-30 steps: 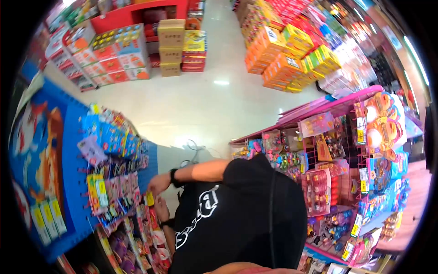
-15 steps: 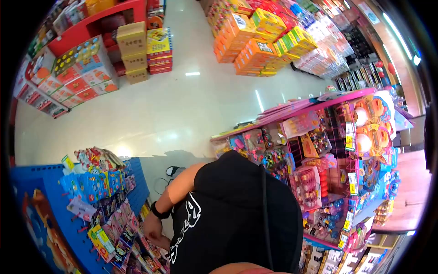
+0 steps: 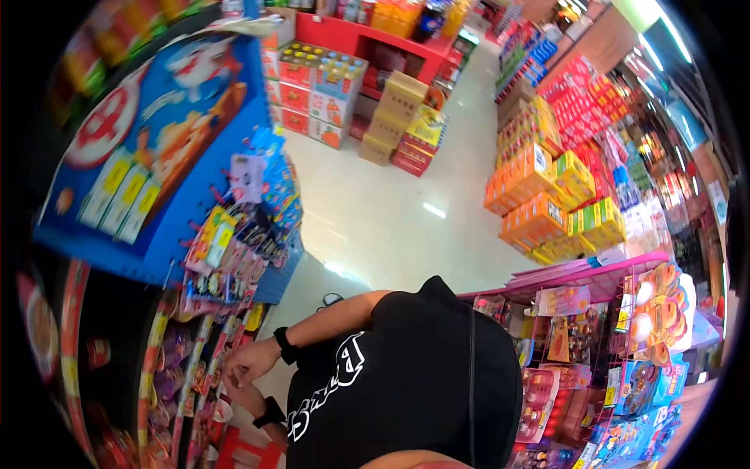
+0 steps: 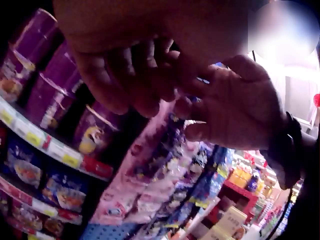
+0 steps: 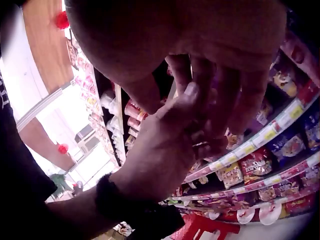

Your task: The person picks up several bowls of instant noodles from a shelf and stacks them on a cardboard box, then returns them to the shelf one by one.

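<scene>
My right hand (image 3: 256, 361), with a black band at its wrist, is held in front of the black T-shirt (image 3: 406, 367). Just below it in the head view is my left hand (image 3: 244, 397), also banded. Both wrist views show the hands facing each other with fingertips close together and overlapping. The fingers of the left hand (image 5: 160, 145) are loosely bent. Those of the right hand (image 4: 235, 105) are spread and slightly bent. No object shows between them. Beyond the hands stand shelves of purple tubs (image 4: 55, 90) and bagged snacks (image 5: 256, 165).
A blue rack (image 3: 168, 234) with hanging packets stands at the left. On the right is a pink rack (image 3: 601, 291) of small toys and sweets. A red stool (image 3: 246, 453) is below the hands. Stacked cartons (image 3: 539, 219) stand across the pale floor (image 3: 391, 211).
The head view has swung, first one way and then back, bringing the dark shelves and red stool into sight. The hands have come together, away from the blue rack's packets.
</scene>
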The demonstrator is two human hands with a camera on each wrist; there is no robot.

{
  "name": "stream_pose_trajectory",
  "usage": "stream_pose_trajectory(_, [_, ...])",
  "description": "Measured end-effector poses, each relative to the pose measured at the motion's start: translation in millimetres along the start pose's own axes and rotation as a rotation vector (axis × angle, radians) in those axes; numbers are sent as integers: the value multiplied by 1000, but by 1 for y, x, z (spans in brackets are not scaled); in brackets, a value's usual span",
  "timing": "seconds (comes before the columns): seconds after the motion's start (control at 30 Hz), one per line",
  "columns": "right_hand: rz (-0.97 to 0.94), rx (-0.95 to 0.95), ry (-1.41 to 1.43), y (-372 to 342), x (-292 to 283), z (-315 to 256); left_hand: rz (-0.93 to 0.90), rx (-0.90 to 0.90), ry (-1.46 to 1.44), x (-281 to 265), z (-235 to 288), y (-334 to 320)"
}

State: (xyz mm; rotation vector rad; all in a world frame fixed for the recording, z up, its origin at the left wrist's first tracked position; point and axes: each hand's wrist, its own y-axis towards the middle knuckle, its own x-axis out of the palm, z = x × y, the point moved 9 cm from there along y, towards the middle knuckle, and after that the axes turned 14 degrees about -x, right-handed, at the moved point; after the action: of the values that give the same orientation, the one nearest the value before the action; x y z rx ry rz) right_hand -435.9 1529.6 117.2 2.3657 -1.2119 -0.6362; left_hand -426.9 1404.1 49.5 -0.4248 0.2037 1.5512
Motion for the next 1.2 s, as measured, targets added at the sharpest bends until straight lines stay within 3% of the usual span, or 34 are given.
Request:
stream_pose_trajectory(0.13, [-68, 77, 24, 55, 26, -21, 151, -72, -12, -67, 16, 1])
stream_pose_trajectory(0.2, [-60, 94, -21, 69, 42, -9, 248, 8, -122, -102, 20, 4])
stream_pose_trajectory(0.27, [90, 75, -78, 90, 36, -13, 168, 55, -395, -118, -17, 21])
stream_pose_trajectory(0.33, [139, 100, -30, 99, 44, -15, 114, 55, -311, -125, 10, 12])
stream_pose_trajectory(0.37, [201, 233, 256, 98, 55, -8, 263, 171, 9, -140, 19, 5])
stream_pose_trajectory(0.4, [279, 227, 313, 89, 69, 25, 221, 215, -252, -137, 4, 12])
stream_pose_trajectory(0.43, [245, 138, 195, 90, 77, 26, 234, 173, -153, -137, 19, 10])
stream_pose_trajectory(0.47, [251, 175, 252, 85, 88, 34, 260, 201, -28, -137, 59, -4])
stream_pose_trajectory(0.57, [235, 208, 162, 73, 104, 25, 170, 102, -153, -133, 45, -18])
stream_pose_trajectory(0.67, [190, 191, 255, 85, 117, 25, 225, 175, -229, -151, 36, -30])
stream_pose_trajectory(0.8, [49, 323, 216, 128, 134, -2, 323, 203, -85, -185, 46, -40])
stream_pose_trajectory(0.87, [88, 417, 85, 154, 123, -21, 229, 140, -152, -194, 54, -30])
stream_pose_trajectory(0.9, [88, 196, -2, 170, 111, -14, 253, 205, -54, -200, 63, -25])
stream_pose_trajectory(1.0, [332, 139, 57, 210, 75, -5, 227, 229, -7, -223, 93, -12])
stream_pose_trajectory(1.1, [554, 208, 183, 237, 44, 28, 117, 197, -81, -242, 88, 19])
stream_pose_trajectory(1.2, [639, 348, 263, 258, 32, 40, -45, 143, -219, -260, 96, 58])
